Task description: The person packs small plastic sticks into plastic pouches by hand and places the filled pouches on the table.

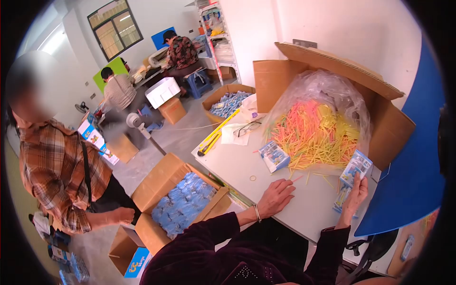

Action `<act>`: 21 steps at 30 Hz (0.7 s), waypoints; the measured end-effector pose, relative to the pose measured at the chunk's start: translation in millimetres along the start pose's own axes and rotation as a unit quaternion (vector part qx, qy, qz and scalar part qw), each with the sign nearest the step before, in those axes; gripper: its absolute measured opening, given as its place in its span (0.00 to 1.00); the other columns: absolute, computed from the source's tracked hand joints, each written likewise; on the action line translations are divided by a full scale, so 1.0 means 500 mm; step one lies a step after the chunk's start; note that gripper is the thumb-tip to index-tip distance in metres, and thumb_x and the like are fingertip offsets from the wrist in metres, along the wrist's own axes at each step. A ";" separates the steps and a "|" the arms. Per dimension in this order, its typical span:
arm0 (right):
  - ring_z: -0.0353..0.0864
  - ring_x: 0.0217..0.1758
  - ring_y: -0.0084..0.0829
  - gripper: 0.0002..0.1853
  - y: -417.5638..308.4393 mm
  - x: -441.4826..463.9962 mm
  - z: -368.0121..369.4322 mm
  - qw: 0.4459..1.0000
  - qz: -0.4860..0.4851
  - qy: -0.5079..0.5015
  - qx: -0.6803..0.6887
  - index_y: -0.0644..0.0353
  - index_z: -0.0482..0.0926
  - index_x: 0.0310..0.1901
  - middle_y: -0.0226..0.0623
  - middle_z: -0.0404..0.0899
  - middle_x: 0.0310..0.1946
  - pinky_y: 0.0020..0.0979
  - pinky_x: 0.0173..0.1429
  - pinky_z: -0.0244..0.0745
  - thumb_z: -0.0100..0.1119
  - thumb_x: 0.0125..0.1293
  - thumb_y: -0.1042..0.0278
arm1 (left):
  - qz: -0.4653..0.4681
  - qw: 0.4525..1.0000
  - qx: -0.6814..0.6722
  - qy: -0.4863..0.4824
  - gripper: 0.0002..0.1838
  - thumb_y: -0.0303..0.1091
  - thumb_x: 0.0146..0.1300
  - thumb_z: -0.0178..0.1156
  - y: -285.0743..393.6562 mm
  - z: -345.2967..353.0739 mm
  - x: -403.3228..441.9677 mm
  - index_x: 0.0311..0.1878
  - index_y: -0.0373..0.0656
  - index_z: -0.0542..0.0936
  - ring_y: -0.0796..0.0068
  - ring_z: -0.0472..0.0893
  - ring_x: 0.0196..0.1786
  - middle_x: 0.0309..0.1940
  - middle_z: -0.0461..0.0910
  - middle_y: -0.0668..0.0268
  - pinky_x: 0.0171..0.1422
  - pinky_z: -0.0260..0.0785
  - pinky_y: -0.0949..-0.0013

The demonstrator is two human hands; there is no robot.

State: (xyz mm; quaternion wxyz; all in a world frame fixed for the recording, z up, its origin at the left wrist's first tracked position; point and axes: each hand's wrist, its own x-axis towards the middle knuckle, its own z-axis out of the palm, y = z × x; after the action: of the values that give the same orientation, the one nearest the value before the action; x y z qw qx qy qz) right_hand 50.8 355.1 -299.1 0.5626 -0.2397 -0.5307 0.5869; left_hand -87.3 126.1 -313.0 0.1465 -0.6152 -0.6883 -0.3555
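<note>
My right hand (355, 195) grips a small blue-and-white printed packet (357, 164) at the table's right side. Just below it, a second blue packet (340, 198) shows partly behind the fingers. My left hand (275, 198) lies palm down on the white table (242, 172), its fingers loosely spread. Close to those fingertips is a thin pink stick (298, 178). In front of both hands, a pile of thin pink, orange and yellow sticks (316, 135) spills from a clear plastic bag (349, 90) in an open cardboard box (392, 128). Another blue-and-white packet (274, 156) rests left of the pile.
Left of the table stands a cardboard box filled with blue packets (183, 204). A yellow cutter knife (209, 145) and glasses (249, 127) lie near the table's far edge. A person in a plaid shirt (66, 166) stands at left; others sit working farther back. A blue panel (408, 180) borders the right.
</note>
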 end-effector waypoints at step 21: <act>0.71 0.28 0.11 0.09 -0.041 -0.005 0.018 0.996 -0.015 0.033 0.081 0.61 0.76 0.34 0.25 0.77 0.29 0.16 0.32 0.66 0.55 0.67 0.64 | -0.038 0.998 0.044 -0.005 0.19 0.32 0.51 0.63 -0.010 0.114 0.150 0.46 0.39 0.72 0.59 0.71 0.46 0.40 0.72 0.60 0.50 0.64 0.62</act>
State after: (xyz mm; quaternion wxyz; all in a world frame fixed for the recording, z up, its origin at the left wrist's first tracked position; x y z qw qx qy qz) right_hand 51.8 345.6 -278.9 0.6059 -0.2047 -0.4660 0.6114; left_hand -93.6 219.9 -306.6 0.1565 -0.5837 -0.7269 -0.3264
